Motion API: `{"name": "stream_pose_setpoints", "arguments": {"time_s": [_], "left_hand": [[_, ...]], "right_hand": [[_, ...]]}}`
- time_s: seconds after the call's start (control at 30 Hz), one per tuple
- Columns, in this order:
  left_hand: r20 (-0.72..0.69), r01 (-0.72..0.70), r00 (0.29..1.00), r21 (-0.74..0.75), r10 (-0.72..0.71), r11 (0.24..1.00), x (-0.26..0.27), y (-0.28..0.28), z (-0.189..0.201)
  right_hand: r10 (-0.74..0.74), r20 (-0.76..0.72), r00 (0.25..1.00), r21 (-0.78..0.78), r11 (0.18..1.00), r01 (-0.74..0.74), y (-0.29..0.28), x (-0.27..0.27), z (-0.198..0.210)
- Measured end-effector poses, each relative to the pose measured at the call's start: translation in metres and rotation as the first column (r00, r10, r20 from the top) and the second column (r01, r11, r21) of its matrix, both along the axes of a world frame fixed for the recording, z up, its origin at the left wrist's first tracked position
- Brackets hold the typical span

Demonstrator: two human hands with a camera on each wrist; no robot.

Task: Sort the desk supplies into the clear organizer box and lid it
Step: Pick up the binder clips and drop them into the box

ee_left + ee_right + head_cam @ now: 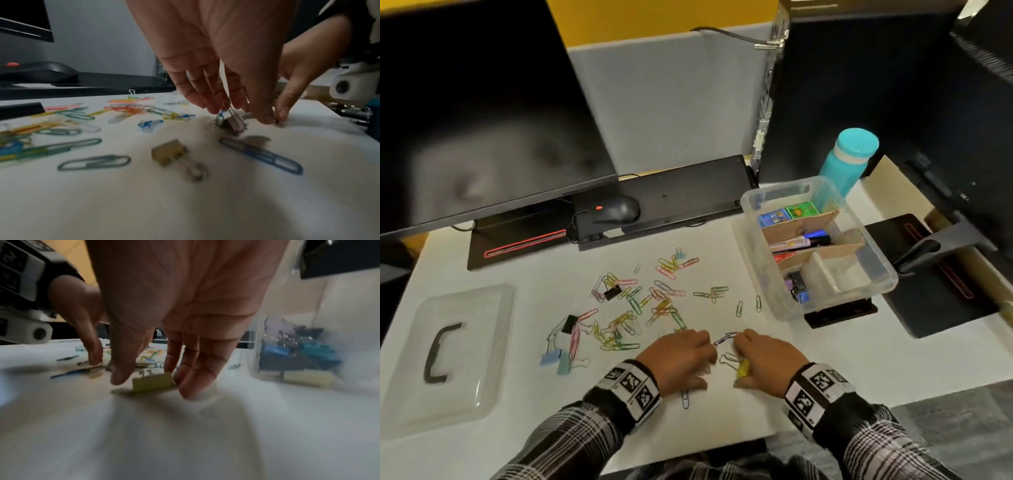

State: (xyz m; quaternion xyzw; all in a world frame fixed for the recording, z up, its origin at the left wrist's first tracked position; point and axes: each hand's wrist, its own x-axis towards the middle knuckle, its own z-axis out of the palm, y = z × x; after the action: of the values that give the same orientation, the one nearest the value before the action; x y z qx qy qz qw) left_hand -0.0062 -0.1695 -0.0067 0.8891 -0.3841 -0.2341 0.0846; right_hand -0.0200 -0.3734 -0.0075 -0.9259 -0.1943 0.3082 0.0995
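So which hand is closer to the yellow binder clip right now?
Right. The right hand is over the yellow binder clip, its fingers around it. The left hand is beside it, working on another clip.

There are two hands (681, 356), one clear box (822, 192), one lid (482, 346), one blue bottle (847, 161), one mouse (616, 209), and lots of paper clips (640, 301), too many to count.

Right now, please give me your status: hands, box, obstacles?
Left hand pinches a small clip. Right hand fingers around yellow binder clip. Organizer box open, lid off at left. Many paper clips loose on desk.
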Motion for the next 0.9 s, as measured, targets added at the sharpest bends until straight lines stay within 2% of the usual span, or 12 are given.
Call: {"name": "stream_pose_setpoints", "arguments": {"time_s": [0.13, 0.2, 0.3, 0.4, 0.5, 0.6, 0.67, 0.73, 0.77, 0.8, 0.83, 0.9], "left_hand": [[0.013, 0.018, 1.000, -0.028, -0.017, 0.999, -0.002, 0.004, -0.012], [0.015, 0.012, 1.000, -0.053, -0.012, 0.998, -0.001, 0.005, -0.014], [0.016, -0.038, 0.999, -0.120, 0.040, 0.992, 0.002, 0.009, -0.012], [-0.060, -0.233, 0.972, -0.285, 0.225, 0.930, 0.008, 0.022, 0.002], [-0.197, -0.466, 0.884, -0.446, 0.424, 0.764, 0.016, 0.044, 0.017], [-0.369, -0.660, 0.743, -0.542, 0.558, 0.521, 0.024, 0.073, 0.026], [-0.431, -0.730, 0.661, -0.560, 0.614, 0.392, 0.030, 0.096, 0.031], [-0.477, -0.779, 0.588, -0.553, 0.653, 0.297, 0.034, 0.121, 0.033], [-0.507, -0.805, 0.544, -0.541, 0.668, 0.245, 0.035, 0.134, 0.033], [-0.543, -0.831, 0.496, -0.523, 0.677, 0.189, 0.036, 0.146, 0.033], [-0.594, -0.857, 0.444, -0.500, 0.671, 0.124, 0.035, 0.157, 0.034], [-0.694, -0.899, 0.336, -0.437, 0.637, -0.002, 0.033, 0.177, 0.033]], "right_hand": [[-0.061, 0.006, 0.998, 0.048, 0.997, 0.061, 0.003, -0.005, -0.011], [-0.149, -0.009, 0.989, 0.122, 0.981, 0.149, 0.004, -0.003, -0.011], [-0.317, -0.071, 0.946, 0.280, 0.904, 0.324, 0.006, 0.004, -0.007], [-0.433, -0.137, 0.891, 0.435, 0.782, 0.447, 0.007, 0.016, 0.000], [-0.440, -0.261, 0.859, 0.529, 0.679, 0.509, 0.013, 0.023, 0.005], [-0.390, -0.476, 0.788, 0.588, 0.526, 0.615, 0.028, 0.028, 0.010], [-0.382, -0.626, 0.680, 0.565, 0.379, 0.733, 0.043, 0.033, 0.013], [-0.338, -0.778, 0.530, 0.483, 0.217, 0.848, 0.060, 0.038, 0.015], [-0.307, -0.821, 0.481, 0.450, 0.170, 0.877, 0.070, 0.039, 0.015], [-0.288, -0.839, 0.462, 0.429, 0.172, 0.887, 0.080, 0.040, 0.015], [-0.283, -0.837, 0.468, 0.419, 0.217, 0.882, 0.091, 0.041, 0.015], [-0.278, -0.798, 0.534, 0.433, 0.352, 0.830, 0.114, 0.041, 0.014]]}}
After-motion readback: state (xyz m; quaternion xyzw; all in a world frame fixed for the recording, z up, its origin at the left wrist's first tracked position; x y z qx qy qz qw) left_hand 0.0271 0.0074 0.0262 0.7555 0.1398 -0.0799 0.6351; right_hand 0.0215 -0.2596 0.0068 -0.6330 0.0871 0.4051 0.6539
